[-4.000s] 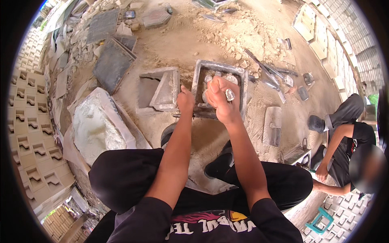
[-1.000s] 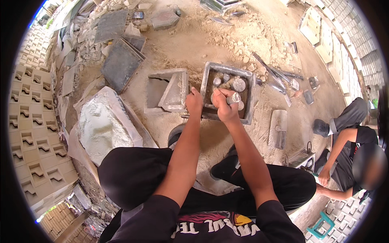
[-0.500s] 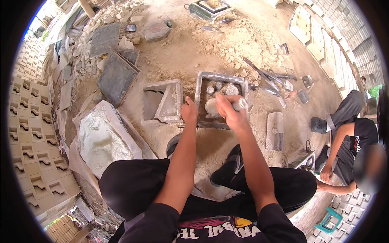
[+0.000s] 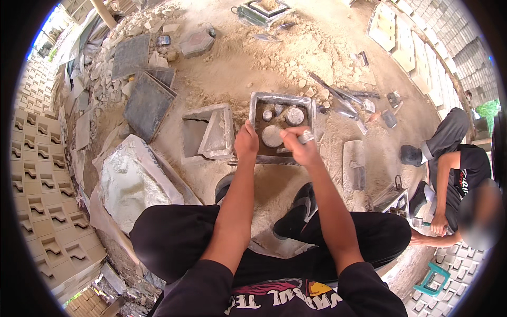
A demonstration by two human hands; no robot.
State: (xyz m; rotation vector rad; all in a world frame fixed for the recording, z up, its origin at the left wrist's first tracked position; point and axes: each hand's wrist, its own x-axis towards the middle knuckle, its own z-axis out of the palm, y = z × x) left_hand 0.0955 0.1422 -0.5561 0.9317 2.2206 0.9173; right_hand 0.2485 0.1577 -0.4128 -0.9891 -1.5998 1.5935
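A square grey mould with raised walls sits on the ground ahead of me. Inside it are several round grey pieces, among them a large disc near the front and a thick disc at the back right. My left hand is closed over the mould's left wall. My right hand is over the front right part of the mould, fingers wrapped round a tool with a pale, rounded handle end. The tool's working end is hidden by the hand.
A triangular-patterned mould lies to the left, beside a pile of white powder on a sheet. Dark plates lie further off. Metal bars and a grey block are to the right, where another person sits with a tool.
My right hand has come down and slightly left with the tool, uncovering the discs behind it. My left hand stays at the mould's wall. The view has shifted a little.
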